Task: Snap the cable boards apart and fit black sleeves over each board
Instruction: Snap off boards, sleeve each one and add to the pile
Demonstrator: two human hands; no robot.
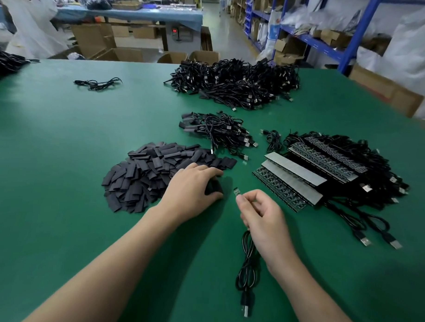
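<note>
My right hand (262, 215) pinches a small cable board (237, 192) between thumb and fingers, its tip sticking up toward the left. Its black USB cable (247, 273) hangs down from the hand onto the green table. My left hand (193, 188) reaches into the right edge of a heap of flat black sleeves (153, 173) and grips one black sleeve (213, 187) under its curled fingers. To the right lie joined strips of boards (290, 182) with their cables attached.
A small bundle of sleeved cables (217, 132) lies behind the sleeve heap. A big pile of black USB cables (236, 84) sits at the far side of the green table (62, 155). One loose cable (98, 83) lies far left. Cardboard boxes and blue shelving stand beyond.
</note>
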